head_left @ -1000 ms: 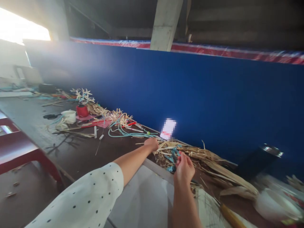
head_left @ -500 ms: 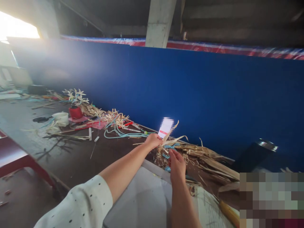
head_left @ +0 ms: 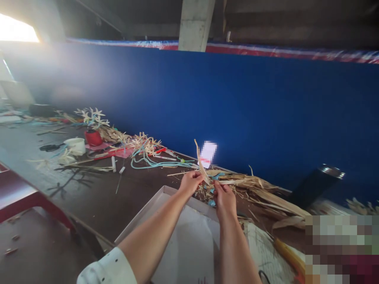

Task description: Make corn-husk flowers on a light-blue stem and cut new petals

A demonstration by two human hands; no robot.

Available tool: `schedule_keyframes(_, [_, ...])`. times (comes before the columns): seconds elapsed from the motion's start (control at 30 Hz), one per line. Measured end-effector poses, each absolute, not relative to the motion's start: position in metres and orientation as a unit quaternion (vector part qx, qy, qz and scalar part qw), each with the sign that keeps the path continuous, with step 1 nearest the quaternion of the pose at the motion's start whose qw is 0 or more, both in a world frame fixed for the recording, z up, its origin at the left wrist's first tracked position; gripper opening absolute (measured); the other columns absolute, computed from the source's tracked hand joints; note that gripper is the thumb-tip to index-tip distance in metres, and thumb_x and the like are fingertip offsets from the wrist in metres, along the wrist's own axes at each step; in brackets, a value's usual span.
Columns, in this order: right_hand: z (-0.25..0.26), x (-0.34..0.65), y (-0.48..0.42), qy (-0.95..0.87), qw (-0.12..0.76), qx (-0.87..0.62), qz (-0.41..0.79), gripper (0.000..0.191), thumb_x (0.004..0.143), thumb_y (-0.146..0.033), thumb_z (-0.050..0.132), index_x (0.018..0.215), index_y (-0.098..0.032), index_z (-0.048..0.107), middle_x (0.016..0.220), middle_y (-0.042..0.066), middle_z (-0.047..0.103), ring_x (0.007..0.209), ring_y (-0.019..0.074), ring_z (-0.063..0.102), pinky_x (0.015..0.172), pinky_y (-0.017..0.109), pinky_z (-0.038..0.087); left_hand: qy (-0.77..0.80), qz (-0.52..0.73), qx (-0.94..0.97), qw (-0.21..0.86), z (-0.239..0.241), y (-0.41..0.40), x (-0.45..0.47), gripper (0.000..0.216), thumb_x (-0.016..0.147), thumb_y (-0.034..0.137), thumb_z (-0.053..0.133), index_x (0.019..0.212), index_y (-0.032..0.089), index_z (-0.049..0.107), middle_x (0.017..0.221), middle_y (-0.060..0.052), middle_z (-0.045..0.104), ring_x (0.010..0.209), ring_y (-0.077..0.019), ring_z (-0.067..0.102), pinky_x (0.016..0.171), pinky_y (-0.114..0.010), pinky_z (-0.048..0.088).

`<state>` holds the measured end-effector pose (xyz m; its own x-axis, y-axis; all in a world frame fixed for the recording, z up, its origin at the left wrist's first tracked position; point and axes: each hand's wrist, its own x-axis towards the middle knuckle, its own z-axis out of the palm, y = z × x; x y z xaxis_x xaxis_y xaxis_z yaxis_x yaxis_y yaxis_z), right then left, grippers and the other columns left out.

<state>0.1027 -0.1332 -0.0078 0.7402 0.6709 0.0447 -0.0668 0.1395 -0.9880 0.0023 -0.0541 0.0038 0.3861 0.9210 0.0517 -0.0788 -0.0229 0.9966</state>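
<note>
My left hand (head_left: 191, 182) is closed on a dry husk strip (head_left: 200, 161) that curls upward from its fingers. My right hand (head_left: 224, 199) is closed right beside it, fingers pinched at the lower end of the same strip, near some blue bits (head_left: 212, 202). Both hands hover over the near end of a pile of dried corn husks (head_left: 260, 191) on the dark table (head_left: 97, 197). A shallow white box (head_left: 166, 221) lies under my forearms.
Along the blue wall (head_left: 266, 118) lie husk flowers (head_left: 91, 116), a red pot (head_left: 93, 137), a white cup (head_left: 75, 145), teal cords (head_left: 154, 163), black scissors (head_left: 49, 148) and a black tumbler (head_left: 314, 183). A red stool (head_left: 20, 195) stands at left.
My left hand has lifted a husk strip off the pile and drawn back toward me. My right hand has closed in beside it on the same strip. The view has shifted slightly.
</note>
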Motion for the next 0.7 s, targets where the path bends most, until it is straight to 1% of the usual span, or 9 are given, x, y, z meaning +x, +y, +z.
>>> schedule_keyframes(0.1, [-0.006, 0.106, -0.136, -0.297, 0.681, -0.639, 0.2, 0.042, 0.063, -0.056, 0.065, 0.073, -0.015, 0.065, 0.048, -0.003, 0.049, 0.043, 0.011, 0.039, 0.042, 0.024, 0.029, 0.325, 0.405, 0.601, 0.607, 0.002, -0.054, 0.0, 0.021, 0.069, 0.031, 0.063, 0.081, 0.014, 0.063, 0.058, 0.003, 0.053, 0.048, -0.0074, 0.045, 0.043, -0.017, 0.035])
schedule_keyframes(0.23, [0.0, 0.106, -0.139, -0.376, 0.617, -0.682, 0.113, 0.041, 0.067, -0.055, 0.061, 0.071, -0.014, 0.068, 0.058, 0.003, 0.061, 0.059, 0.0172, 0.053, 0.057, 0.027, 0.04, 0.327, 0.356, 0.637, 0.601, 0.002, -0.057, -0.002, 0.025, 0.069, 0.036, 0.063, 0.08, 0.014, 0.067, 0.056, 0.002, 0.053, 0.047, -0.0073, 0.044, 0.042, -0.017, 0.032])
schedule_keyframes(0.3, [0.004, 0.105, -0.141, -0.415, 0.608, -0.666, 0.122, 0.04, 0.07, -0.052, 0.06, 0.079, -0.014, 0.07, 0.069, 0.005, 0.066, 0.068, 0.0193, 0.057, 0.065, 0.029, 0.043, 0.342, 0.351, 0.631, 0.601, 0.002, -0.058, -0.003, 0.027, 0.07, 0.039, 0.061, 0.079, 0.015, 0.067, 0.056, 0.002, 0.054, 0.048, -0.0082, 0.045, 0.043, -0.018, 0.033])
schedule_keyframes(0.37, [0.008, 0.11, -0.146, -0.416, 0.625, -0.648, 0.125, 0.042, 0.072, -0.048, 0.058, 0.096, -0.015, 0.069, 0.086, 0.007, 0.069, 0.075, 0.0204, 0.06, 0.069, 0.031, 0.045, 0.354, 0.375, 0.623, 0.588, 0.004, -0.058, -0.004, 0.026, 0.071, 0.04, 0.058, 0.077, 0.016, 0.067, 0.055, 0.002, 0.054, 0.047, -0.0084, 0.046, 0.044, -0.019, 0.034])
schedule_keyframes(0.43, [0.012, 0.122, -0.155, -0.343, 0.644, -0.681, 0.064, 0.044, 0.075, -0.045, 0.054, 0.107, -0.017, 0.066, 0.097, 0.01, 0.068, 0.077, 0.0214, 0.061, 0.069, 0.033, 0.046, 0.381, 0.409, 0.619, 0.551, 0.005, -0.057, -0.005, 0.026, 0.073, 0.04, 0.055, 0.073, 0.016, 0.065, 0.055, 0.003, 0.054, 0.045, -0.0083, 0.045, 0.045, -0.019, 0.034])
schedule_keyframes(0.47, [0.013, 0.13, -0.16, -0.305, 0.615, -0.727, 0.01, 0.04, 0.077, -0.042, 0.051, 0.106, -0.018, 0.066, 0.098, 0.01, 0.068, 0.08, 0.0223, 0.062, 0.071, 0.034, 0.046, 0.399, 0.425, 0.618, 0.527, 0.005, -0.057, -0.005, 0.026, 0.074, 0.04, 0.053, 0.071, 0.016, 0.064, 0.054, 0.003, 0.054, 0.045, -0.0084, 0.045, 0.045, -0.02, 0.034])
schedule_keyframes(0.53, [0.014, 0.146, -0.17, -0.248, 0.479, -0.841, -0.05, 0.034, 0.075, -0.034, 0.051, 0.102, -0.025, 0.068, 0.101, 0.011, 0.067, 0.089, 0.0266, 0.061, 0.075, 0.038, 0.044, 0.427, 0.445, 0.623, 0.481, 0.005, -0.057, -0.006, 0.027, 0.075, 0.04, 0.051, 0.066, 0.016, 0.062, 0.054, 0.002, 0.054, 0.047, -0.0092, 0.047, 0.047, -0.02, 0.034])
schedule_keyframes(0.6, [0.012, 0.157, -0.175, -0.246, 0.342, -0.907, 0.012, 0.031, 0.067, -0.034, 0.058, 0.095, -0.029, 0.071, 0.098, 0.012, 0.068, 0.086, 0.031, 0.062, 0.071, 0.042, 0.043, 0.436, 0.457, 0.63, 0.451, 0.006, -0.058, -0.006, 0.028, 0.075, 0.04, 0.05, 0.062, 0.017, 0.059, 0.055, 0.001, 0.055, 0.05, -0.01, 0.049, 0.049, -0.02, 0.034])
schedule_keyframes(0.7, [0.007, 0.161, -0.173, -0.285, 0.239, -0.925, 0.073, 0.034, 0.057, -0.033, 0.066, 0.09, -0.03, 0.071, 0.099, 0.013, 0.068, 0.086, 0.0333, 0.063, 0.07, 0.045, 0.044, 0.43, 0.479, 0.625, 0.442, 0.007, -0.059, -0.006, 0.028, 0.076, 0.041, 0.05, 0.062, 0.017, 0.058, 0.056, 0.001, 0.056, 0.055, -0.0106, 0.051, 0.051, -0.019, 0.034])
